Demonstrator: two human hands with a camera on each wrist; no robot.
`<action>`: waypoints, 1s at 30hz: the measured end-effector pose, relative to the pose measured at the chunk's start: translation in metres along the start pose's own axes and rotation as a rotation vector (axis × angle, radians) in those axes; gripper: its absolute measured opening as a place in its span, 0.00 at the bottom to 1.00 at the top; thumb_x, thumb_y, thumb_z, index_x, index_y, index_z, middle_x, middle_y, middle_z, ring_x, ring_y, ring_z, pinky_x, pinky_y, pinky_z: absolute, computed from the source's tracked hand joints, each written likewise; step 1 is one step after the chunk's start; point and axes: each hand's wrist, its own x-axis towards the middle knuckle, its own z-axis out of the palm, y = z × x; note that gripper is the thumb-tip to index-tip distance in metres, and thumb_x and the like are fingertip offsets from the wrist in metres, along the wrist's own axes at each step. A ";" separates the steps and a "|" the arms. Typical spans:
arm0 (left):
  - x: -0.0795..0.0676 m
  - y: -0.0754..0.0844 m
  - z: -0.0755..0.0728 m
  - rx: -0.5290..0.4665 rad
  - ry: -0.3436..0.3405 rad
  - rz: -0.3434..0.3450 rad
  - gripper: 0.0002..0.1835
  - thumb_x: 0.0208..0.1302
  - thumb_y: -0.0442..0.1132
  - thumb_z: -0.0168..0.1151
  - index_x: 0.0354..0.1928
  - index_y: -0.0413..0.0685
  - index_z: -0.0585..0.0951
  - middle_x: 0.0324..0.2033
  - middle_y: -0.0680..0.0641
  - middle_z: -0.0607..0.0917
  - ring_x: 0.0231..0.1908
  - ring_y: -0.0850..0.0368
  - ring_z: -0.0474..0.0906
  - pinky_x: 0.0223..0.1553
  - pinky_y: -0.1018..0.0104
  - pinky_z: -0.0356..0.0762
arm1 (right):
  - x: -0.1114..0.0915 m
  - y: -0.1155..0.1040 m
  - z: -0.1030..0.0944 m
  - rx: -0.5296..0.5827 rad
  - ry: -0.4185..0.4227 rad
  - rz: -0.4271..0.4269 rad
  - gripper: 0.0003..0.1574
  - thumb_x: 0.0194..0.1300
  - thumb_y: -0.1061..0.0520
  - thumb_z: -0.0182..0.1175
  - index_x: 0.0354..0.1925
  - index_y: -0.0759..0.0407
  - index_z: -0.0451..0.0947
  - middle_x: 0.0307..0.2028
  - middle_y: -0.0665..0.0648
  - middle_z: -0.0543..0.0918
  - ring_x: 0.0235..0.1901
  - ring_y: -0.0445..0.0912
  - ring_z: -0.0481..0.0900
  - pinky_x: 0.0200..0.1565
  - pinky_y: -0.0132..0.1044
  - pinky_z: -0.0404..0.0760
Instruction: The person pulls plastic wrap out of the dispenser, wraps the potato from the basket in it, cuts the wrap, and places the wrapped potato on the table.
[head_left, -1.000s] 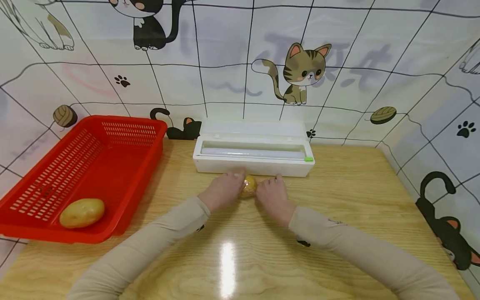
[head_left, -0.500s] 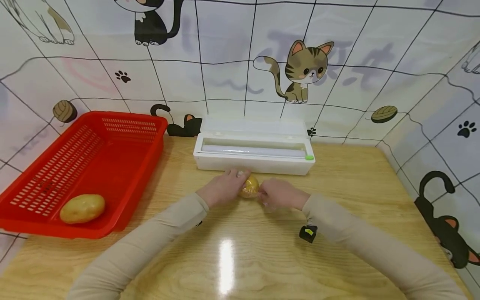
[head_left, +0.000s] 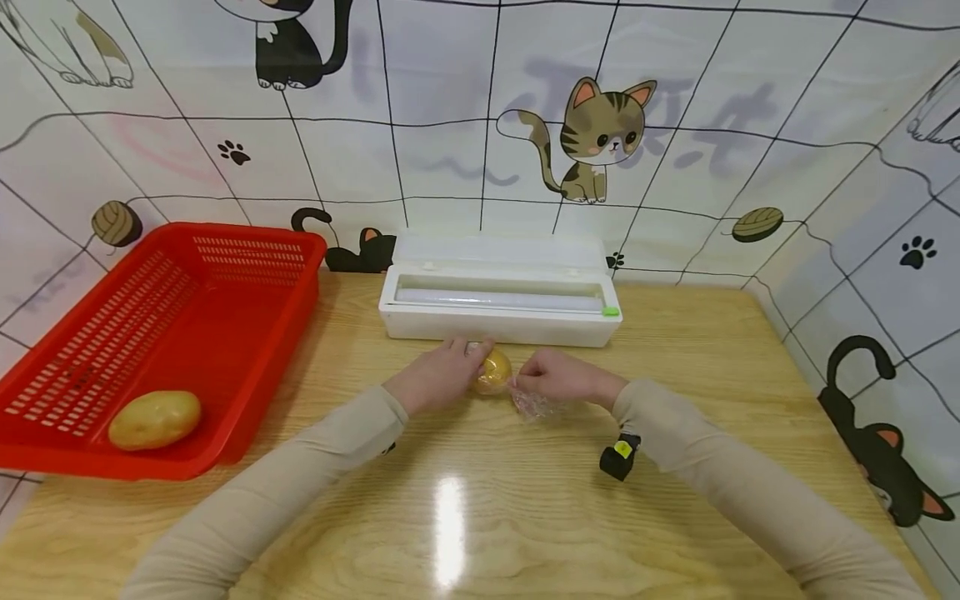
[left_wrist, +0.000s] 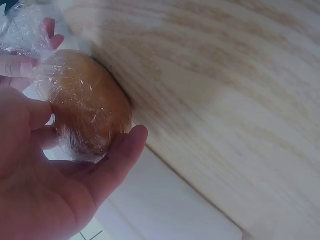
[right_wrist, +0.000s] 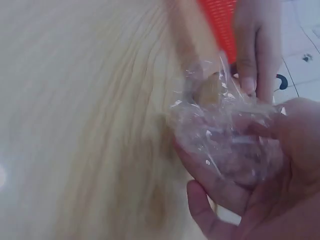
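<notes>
A potato [head_left: 494,372] wrapped in clear cling film sits on the table just in front of a white film dispenser [head_left: 498,325]. My left hand [head_left: 442,372] grips its left end, thumb and fingers curled round it, as the left wrist view shows. On the other side my right hand [head_left: 558,377] pinches a gathered tail of cling film [right_wrist: 225,140] that comes off the potato's right end. The film lies crumpled over the right fingers in the right wrist view, partly hiding them. A bare potato [head_left: 155,420] lies in the red basket [head_left: 225,333] at left.
The dispenser's lid [head_left: 498,252] stands up against the cat-print backdrop [head_left: 435,158], and a film roll [head_left: 498,298] shows inside. A green slider [head_left: 611,312] sits at its right end. The wooden table [head_left: 525,517] reaches toward me.
My right hand has turned and drawn to the right, pulling out a tail of film from the potato. The left hand keeps its hold. The head view has shifted slightly.
</notes>
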 end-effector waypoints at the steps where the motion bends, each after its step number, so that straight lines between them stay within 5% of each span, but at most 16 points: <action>1: 0.000 0.000 0.000 -0.014 0.001 -0.006 0.26 0.77 0.43 0.43 0.73 0.46 0.59 0.54 0.33 0.74 0.55 0.40 0.72 0.46 0.52 0.79 | 0.000 0.000 0.001 0.022 0.018 0.020 0.19 0.71 0.56 0.54 0.26 0.62 0.83 0.14 0.45 0.71 0.15 0.36 0.62 0.20 0.29 0.61; 5: -0.001 0.000 -0.001 -0.052 0.002 -0.022 0.27 0.77 0.45 0.42 0.73 0.44 0.59 0.55 0.32 0.73 0.57 0.39 0.71 0.49 0.50 0.76 | 0.001 -0.001 0.004 0.162 0.067 0.142 0.17 0.69 0.57 0.54 0.37 0.68 0.84 0.28 0.53 0.83 0.28 0.41 0.75 0.34 0.34 0.74; 10: -0.004 0.004 -0.001 -0.049 0.047 -0.016 0.26 0.77 0.44 0.45 0.71 0.42 0.62 0.50 0.31 0.74 0.48 0.40 0.76 0.43 0.52 0.80 | 0.009 0.001 0.004 0.269 0.102 0.309 0.21 0.65 0.53 0.57 0.45 0.70 0.81 0.40 0.58 0.83 0.43 0.47 0.76 0.50 0.41 0.73; 15: -0.006 0.010 0.000 -0.029 0.105 -0.005 0.24 0.74 0.45 0.50 0.65 0.39 0.67 0.40 0.33 0.76 0.33 0.43 0.79 0.29 0.56 0.81 | 0.018 0.003 0.003 0.242 0.135 0.390 0.17 0.57 0.51 0.60 0.35 0.64 0.82 0.34 0.56 0.80 0.37 0.47 0.73 0.43 0.39 0.72; 19: -0.007 0.011 -0.003 0.003 0.114 0.020 0.25 0.72 0.48 0.54 0.61 0.38 0.70 0.37 0.36 0.78 0.30 0.45 0.79 0.29 0.57 0.81 | 0.022 0.000 -0.001 0.179 0.152 0.398 0.12 0.51 0.51 0.62 0.28 0.60 0.80 0.32 0.57 0.79 0.36 0.48 0.74 0.40 0.37 0.71; 23: -0.009 0.009 -0.012 -0.037 0.044 0.033 0.26 0.74 0.49 0.50 0.65 0.38 0.69 0.46 0.35 0.78 0.40 0.44 0.80 0.40 0.54 0.80 | 0.023 -0.003 -0.006 0.113 0.154 0.382 0.10 0.47 0.52 0.63 0.25 0.58 0.79 0.29 0.56 0.79 0.33 0.48 0.74 0.37 0.35 0.71; 30: -0.008 -0.002 -0.020 -0.288 -0.004 0.045 0.21 0.77 0.41 0.43 0.65 0.38 0.71 0.57 0.37 0.77 0.57 0.42 0.73 0.59 0.51 0.67 | 0.022 -0.004 -0.010 0.088 0.081 0.387 0.11 0.50 0.52 0.63 0.18 0.54 0.75 0.19 0.50 0.73 0.22 0.43 0.70 0.25 0.32 0.69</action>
